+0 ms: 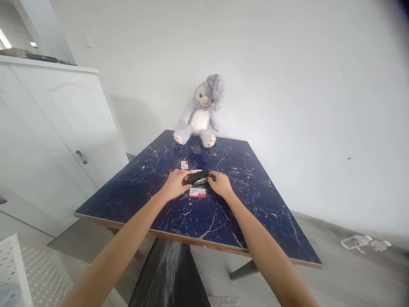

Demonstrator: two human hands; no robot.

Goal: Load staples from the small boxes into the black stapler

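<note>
A black stapler [198,175] with an orange part at its left end lies across both hands over the middle of the table. My left hand [175,184] is closed on its left end. At the right end my right hand [220,182] pinches the stapler with thumb and fingers. A silvery metal strip shows along the stapler's lower side. Just in front of it lies a red and white small box [197,192], and a smaller red and white box [184,164] is behind my left hand. Another bit of packaging is partly hidden behind the stapler.
A grey plush rabbit [204,111] sits at the far edge of the dark blue marbled table [255,204], against the wall. White cabinets [57,128] stand to the left. Clear plastic packaging [364,243] lies on the floor at right, and a white perforated basket [19,273] is at lower left.
</note>
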